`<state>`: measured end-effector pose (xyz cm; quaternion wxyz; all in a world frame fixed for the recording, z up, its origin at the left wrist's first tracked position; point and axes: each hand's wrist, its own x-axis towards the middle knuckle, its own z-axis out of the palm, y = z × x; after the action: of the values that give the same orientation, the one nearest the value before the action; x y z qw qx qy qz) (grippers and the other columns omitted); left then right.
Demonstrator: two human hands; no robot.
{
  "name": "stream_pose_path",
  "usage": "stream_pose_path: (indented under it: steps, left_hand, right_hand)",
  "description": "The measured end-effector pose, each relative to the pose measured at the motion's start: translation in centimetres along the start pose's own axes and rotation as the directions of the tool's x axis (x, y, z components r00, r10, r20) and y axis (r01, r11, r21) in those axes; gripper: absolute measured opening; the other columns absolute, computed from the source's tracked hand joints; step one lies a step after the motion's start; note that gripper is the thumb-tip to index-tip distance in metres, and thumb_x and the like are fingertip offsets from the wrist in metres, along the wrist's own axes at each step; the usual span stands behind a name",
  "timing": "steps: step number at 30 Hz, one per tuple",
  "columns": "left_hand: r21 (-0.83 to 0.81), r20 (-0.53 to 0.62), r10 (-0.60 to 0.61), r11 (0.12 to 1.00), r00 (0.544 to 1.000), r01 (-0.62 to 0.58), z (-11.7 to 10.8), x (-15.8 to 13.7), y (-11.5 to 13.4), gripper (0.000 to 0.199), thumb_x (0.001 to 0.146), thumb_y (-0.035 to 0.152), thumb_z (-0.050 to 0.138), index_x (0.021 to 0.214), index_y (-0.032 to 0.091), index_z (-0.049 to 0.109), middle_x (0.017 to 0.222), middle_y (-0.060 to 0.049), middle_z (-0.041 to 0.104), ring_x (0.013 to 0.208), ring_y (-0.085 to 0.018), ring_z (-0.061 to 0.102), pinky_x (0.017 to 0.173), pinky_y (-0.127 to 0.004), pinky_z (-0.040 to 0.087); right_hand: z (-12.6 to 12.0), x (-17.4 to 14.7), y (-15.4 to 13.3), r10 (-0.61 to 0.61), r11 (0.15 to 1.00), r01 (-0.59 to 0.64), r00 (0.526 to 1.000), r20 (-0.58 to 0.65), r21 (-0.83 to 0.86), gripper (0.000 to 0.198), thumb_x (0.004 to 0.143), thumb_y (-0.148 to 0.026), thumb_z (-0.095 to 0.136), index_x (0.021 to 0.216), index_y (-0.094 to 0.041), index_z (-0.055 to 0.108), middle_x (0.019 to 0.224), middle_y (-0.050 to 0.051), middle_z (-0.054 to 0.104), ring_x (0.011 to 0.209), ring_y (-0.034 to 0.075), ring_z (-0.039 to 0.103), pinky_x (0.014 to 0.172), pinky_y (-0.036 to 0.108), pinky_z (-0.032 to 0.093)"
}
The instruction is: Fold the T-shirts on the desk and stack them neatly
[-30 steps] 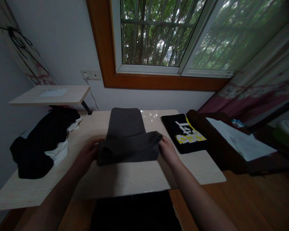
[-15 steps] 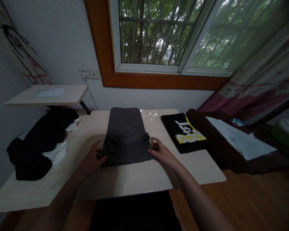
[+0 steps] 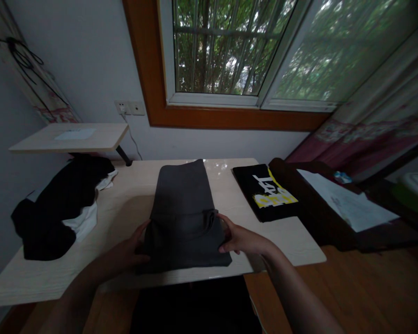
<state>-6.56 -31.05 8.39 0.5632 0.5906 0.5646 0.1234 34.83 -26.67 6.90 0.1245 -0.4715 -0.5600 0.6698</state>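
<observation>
A dark grey folded garment (image 3: 184, 195) lies on the pale wooden table (image 3: 114, 190) in front of me. Its near part is doubled over, with a crease across the middle and bunched cloth at the right side. My left hand (image 3: 134, 248) grips the near left edge, thumb toward me and fingers farther up the side. At the opposite edge, my right hand (image 3: 238, 237) holds the cloth between thumb and fingers. The cloth's near edge lies close to the table's front edge. Parts of the left fingers are dark and hard to make out.
To the right lies a folded black garment (image 3: 245, 185) with a yellow and white print. A heap of black clothes (image 3: 55, 208) with white cloth is at the left, beside a small raised shelf (image 3: 107, 139). A window (image 3: 230, 55) is behind the table.
Both hands have moved toward me with the garment's near part, which now reaches closer to the table's front edge. The far edge has shifted slightly and become slanted.
</observation>
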Motion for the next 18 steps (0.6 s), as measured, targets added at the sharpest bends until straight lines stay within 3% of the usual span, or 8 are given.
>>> stream_pose_path:
  steps: [2,4,6,8,10,13,16,18]
  left_hand:
    - [0.045,-0.016,-0.028,0.999,0.999,0.029,0.0,-0.8,-0.4,0.108,0.081,0.042,0.068,0.164,0.021,0.003,0.079,0.0,0.071,0.068,-0.024,0.068,0.059,-0.031,0.049]
    - [0.155,-0.159,0.026,0.988,0.987,-0.001,-0.1,-0.6,-0.9,0.102,0.081,0.043,0.067,0.164,0.019,0.012,0.078,0.001,0.068,0.068,-0.023,0.066,0.063,-0.033,0.051]
    - [0.301,-0.303,0.172,0.951,0.937,-0.077,-0.5,0.3,-1.4,0.089,0.082,0.041,0.066,0.16,0.021,0.028,0.095,-0.004,0.069,0.083,-0.024,0.067,0.077,-0.038,0.054]
    - [0.467,-0.36,0.343,0.871,0.868,-0.15,-0.8,1.5,-1.4,0.076,0.082,0.034,0.064,0.154,0.025,0.043,0.122,-0.011,0.065,0.106,-0.028,0.064,0.094,-0.046,0.052]
    - [0.61,-0.311,0.472,0.765,0.825,-0.207,-1.0,2.6,-1.0,0.072,0.078,0.02,0.062,0.148,0.03,0.051,0.144,-0.011,0.055,0.127,-0.032,0.053,0.107,-0.053,0.045]
    - [0.697,-0.16,0.526,0.66,0.835,-0.282,-1.0,4.0,0.2,0.089,0.064,0.003,0.054,0.148,0.034,0.053,0.154,-0.005,0.049,0.139,-0.031,0.042,0.115,-0.053,0.037]
    - [0.644,-0.107,0.52,0.686,0.848,-0.34,-1.2,5.5,1.1,0.091,0.059,0.001,0.049,0.145,0.03,0.056,0.14,-0.005,0.062,0.132,-0.027,0.049,0.114,-0.048,0.039]
    - [0.534,-0.162,0.501,0.769,0.85,-0.351,-1.6,6.7,1.3,0.076,0.066,0.006,0.049,0.138,0.026,0.06,0.13,-0.006,0.067,0.124,-0.026,0.056,0.109,-0.045,0.044]
  right_hand:
    - [-0.1,-0.4,0.6,-0.013,1.0,0.013,0.999,0.037,0.0,0.12,0.07,-0.019,0.081,0.16,-0.025,0.002,0.082,-0.003,0.066,0.057,0.013,0.058,0.048,0.022,0.04]
    - [-0.4,-0.1,1.2,-0.071,0.996,0.07,0.997,-0.026,-0.048,0.111,0.073,-0.02,0.079,0.159,-0.024,0.009,0.075,-0.006,0.062,0.056,0.013,0.057,0.052,0.024,0.043]
    - [-0.7,0.6,1.5,-0.182,0.976,0.161,0.972,-0.148,-0.144,0.102,0.074,-0.019,0.078,0.157,-0.025,0.02,0.08,-0.005,0.06,0.064,0.014,0.058,0.06,0.026,0.047]
    - [-0.9,1.4,1.3,-0.322,0.929,0.252,0.911,-0.257,-0.273,0.096,0.074,-0.015,0.077,0.156,-0.026,0.029,0.093,-0.001,0.061,0.08,0.016,0.061,0.073,0.03,0.051]
    - [-1.1,2.3,0.9,-0.462,0.849,0.316,0.832,-0.306,-0.424,0.085,0.075,-0.011,0.075,0.151,-0.029,0.043,0.107,0.004,0.06,0.097,0.02,0.061,0.088,0.036,0.051]
    - [-1.3,3.6,0.0,-0.602,0.725,0.345,0.737,-0.307,-0.596,0.047,0.077,-0.013,0.076,0.12,-0.03,0.072,0.116,0.006,0.058,0.114,0.025,0.055,0.103,0.045,0.044]
    - [-1.4,4.9,-0.7,-0.653,0.715,0.42,0.687,-0.319,-0.559,0.014,0.081,-0.03,0.079,0.094,-0.025,0.076,0.117,0.007,0.06,0.117,0.027,0.055,0.105,0.044,0.042]
    - [-1.4,5.8,-1.1,-0.614,0.78,0.459,0.691,-0.381,-0.426,0.022,0.086,-0.043,0.074,0.091,-0.023,0.072,0.109,0.007,0.064,0.107,0.025,0.059,0.097,0.039,0.047]
